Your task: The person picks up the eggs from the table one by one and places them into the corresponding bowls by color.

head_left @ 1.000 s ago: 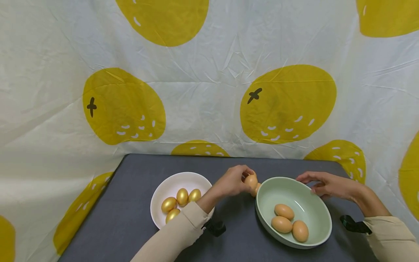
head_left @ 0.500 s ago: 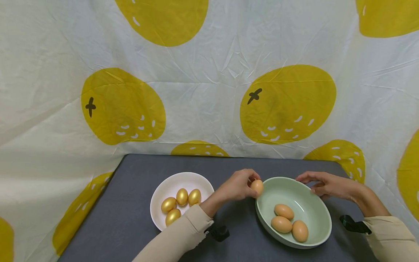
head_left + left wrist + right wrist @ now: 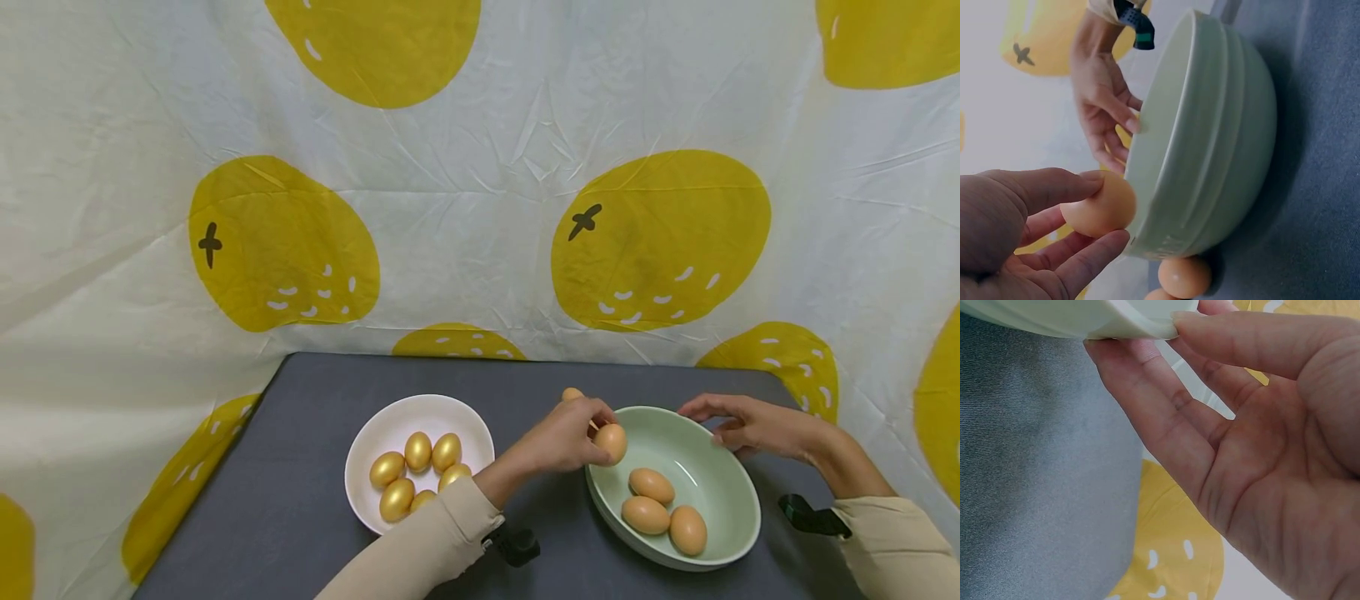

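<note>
My left hand (image 3: 566, 435) pinches a brown egg (image 3: 611, 444) between thumb and fingertips, at the left rim of the green bowl (image 3: 720, 475). In the left wrist view, that egg (image 3: 1104, 206) overlaps the bowl's edge. Inside the bowl lie three brown eggs (image 3: 646, 514). At its far right side my right hand (image 3: 772, 427) grips the rim, thumb on the edge and fingers beneath, as the right wrist view shows. Beyond my left hand another brown egg (image 3: 572, 394) peeks out; two eggs (image 3: 1185, 277) on the table beside the bowl appear in the left wrist view.
Left of the green bowl stands a white bowl (image 3: 365, 433) with several golden eggs (image 3: 417, 451), partly covered by my left sleeve (image 3: 427, 542). Both bowls rest on a dark grey table (image 3: 300, 467). A fruit-print curtain (image 3: 465, 233) hangs behind it.
My left hand has carried the brown egg rightward and slightly nearer, from the table left of the green bowl to over its rim. The right hand has stayed at the bowl.
</note>
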The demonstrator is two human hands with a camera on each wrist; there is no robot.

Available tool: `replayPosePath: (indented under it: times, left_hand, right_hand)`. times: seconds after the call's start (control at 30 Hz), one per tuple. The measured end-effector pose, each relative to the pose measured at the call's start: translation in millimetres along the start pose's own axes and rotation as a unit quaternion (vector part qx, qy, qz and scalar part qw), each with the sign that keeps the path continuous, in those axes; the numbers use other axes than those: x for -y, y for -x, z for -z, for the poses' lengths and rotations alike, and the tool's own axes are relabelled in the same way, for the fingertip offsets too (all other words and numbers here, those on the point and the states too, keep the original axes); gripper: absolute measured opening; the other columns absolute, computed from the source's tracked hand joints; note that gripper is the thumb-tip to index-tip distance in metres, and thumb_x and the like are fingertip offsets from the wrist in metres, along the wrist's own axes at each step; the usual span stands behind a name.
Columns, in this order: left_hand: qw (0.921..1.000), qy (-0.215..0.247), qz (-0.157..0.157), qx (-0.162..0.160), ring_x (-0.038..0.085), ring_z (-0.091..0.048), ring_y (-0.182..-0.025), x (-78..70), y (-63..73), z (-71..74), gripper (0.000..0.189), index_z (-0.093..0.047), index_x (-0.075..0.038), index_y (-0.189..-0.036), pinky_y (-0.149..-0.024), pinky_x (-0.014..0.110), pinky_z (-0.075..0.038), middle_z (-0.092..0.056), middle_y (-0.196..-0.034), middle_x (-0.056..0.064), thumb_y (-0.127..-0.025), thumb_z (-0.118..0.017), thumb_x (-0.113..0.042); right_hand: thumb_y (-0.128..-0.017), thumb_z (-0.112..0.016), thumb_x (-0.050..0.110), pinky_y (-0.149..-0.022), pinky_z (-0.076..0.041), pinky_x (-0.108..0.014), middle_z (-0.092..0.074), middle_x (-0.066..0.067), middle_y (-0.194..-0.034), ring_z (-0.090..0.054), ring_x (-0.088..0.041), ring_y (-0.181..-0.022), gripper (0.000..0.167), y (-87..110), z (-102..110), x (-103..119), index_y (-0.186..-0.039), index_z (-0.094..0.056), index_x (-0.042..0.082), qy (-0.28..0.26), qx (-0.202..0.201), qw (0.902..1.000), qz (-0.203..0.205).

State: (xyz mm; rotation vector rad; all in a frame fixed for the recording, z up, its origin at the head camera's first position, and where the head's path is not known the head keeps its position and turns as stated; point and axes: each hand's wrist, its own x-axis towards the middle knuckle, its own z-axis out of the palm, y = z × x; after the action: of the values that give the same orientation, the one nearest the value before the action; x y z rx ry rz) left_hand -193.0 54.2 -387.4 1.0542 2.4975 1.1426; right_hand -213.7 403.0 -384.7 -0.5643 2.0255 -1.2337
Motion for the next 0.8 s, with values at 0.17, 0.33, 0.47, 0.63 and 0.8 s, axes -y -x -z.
replayPosePath:
  times: [0.17, 0.33, 0.47, 0.63, 0.8]
  left_hand:
    - [0.9998, -0.011, 0.004, 0.013, 0.001, -0.06, -0.091, -5.9, -3.5, -4.4, 0.039, -0.068, -0.007, -0.119, -0.079, 0.011, -0.047, -0.069, -0.108, -0.001, -0.082, -0.081, -0.006]
    - [0.9986, -0.046, 0.006, 0.028, 0.001, -0.059, -0.093, -11.0, -7.2, -8.5, 0.041, -0.068, -0.007, -0.121, -0.079, 0.01, -0.045, -0.069, -0.109, -0.002, -0.082, -0.08, -0.006]
    - [0.9951, -0.088, -0.016, 0.042, 0.001, -0.059, -0.095, -12.2, -12.3, -14.2, 0.043, -0.069, -0.007, -0.123, -0.08, 0.008, -0.043, -0.07, -0.112, -0.003, -0.082, -0.079, -0.006]
    - [0.9884, -0.137, -0.026, 0.062, 0.0, -0.061, -0.101, -12.9, -20.3, -23.4, 0.047, -0.069, -0.01, -0.128, -0.083, 0.008, -0.043, -0.07, -0.117, -0.006, -0.083, -0.079, -0.01]
    - [0.9847, -0.16, -0.018, 0.067, -0.003, -0.06, -0.095, -12.9, -24.4, -31.4, 0.045, -0.071, -0.014, -0.125, -0.08, 0.008, -0.042, -0.071, -0.112, -0.01, -0.082, -0.081, -0.015]
  right_hand:
    - [-0.104, -0.048, 0.002, -0.083, -0.06, -0.047, -0.045, -0.033, -0.143, -0.066, -0.036, -0.111, 0.047, 0.2, -0.4, 0.4, -0.15, -0.037, -0.004, 0.002, 0.001, 1.0, 0.001]
    - [-0.104, -0.049, 0.002, -0.083, -0.059, -0.048, -0.045, -0.031, -0.143, -0.066, -0.035, -0.111, 0.047, 0.2, -0.8, 0.4, -0.15, -0.037, -0.004, 0.002, 0.0, 1.0, 0.001]
    - [-0.104, -0.048, 0.002, -0.083, -0.059, -0.048, -0.046, -0.031, -0.143, -0.065, -0.035, -0.111, 0.047, 1.2, -0.9, 0.5, -0.15, -0.037, -0.004, 0.001, 0.001, 1.0, 0.003]
    - [-0.104, -0.049, 0.002, -0.083, -0.059, -0.047, -0.047, -0.029, -0.143, -0.065, -0.033, -0.11, 0.047, 1.9, -1.2, 0.9, -0.15, -0.038, -0.003, 0.003, -0.003, 1.0, 0.003]
    - [-0.104, -0.049, 0.003, -0.083, -0.059, -0.047, -0.047, -0.029, -0.143, -0.065, -0.033, -0.11, 0.047, 1.4, -1.5, 0.7, -0.15, -0.038, -0.003, 0.004, -0.004, 1.0, 0.002]
